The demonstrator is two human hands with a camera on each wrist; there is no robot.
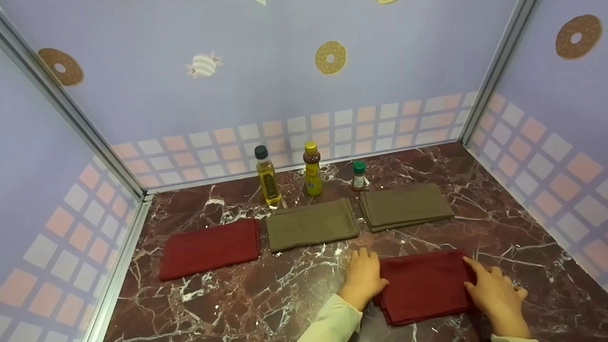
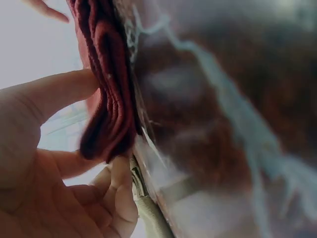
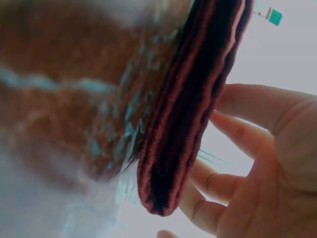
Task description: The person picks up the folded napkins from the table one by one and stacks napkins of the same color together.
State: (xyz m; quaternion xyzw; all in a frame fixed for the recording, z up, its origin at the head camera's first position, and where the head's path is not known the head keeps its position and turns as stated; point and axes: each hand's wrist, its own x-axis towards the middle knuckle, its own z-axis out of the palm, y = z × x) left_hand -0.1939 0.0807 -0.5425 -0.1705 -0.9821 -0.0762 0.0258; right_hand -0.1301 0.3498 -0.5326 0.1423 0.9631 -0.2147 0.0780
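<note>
A folded red cloth [image 1: 422, 287] lies on the table [image 1: 242, 299] between left hand [image 1: 362, 276] and right hand [image 1: 496, 293], both loose and touching its sides. Wrist views show its wavy layers; the head view, its flat top.

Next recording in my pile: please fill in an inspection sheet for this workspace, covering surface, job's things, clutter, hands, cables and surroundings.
Surface: glossy dark red-brown tabletop with white marble-like veins.
Job's things: folded dark red rectangular cloth, layered, lying between the hands.
Clutter: folded red rectangular cloth at far left; left olive-green folded cloth; right olive-green folded cloth; behind them, dark-capped bottle of yellow liquid, yellow-capped bottle and small green-capped jar, all upright.
Hands: left hand touches the cloth's left edge; right hand touches its right edge.
Cables: nothing seen.
Surroundings: lavender wall panels with pastel squares and doughnut pictures; grey corner strips.
</note>
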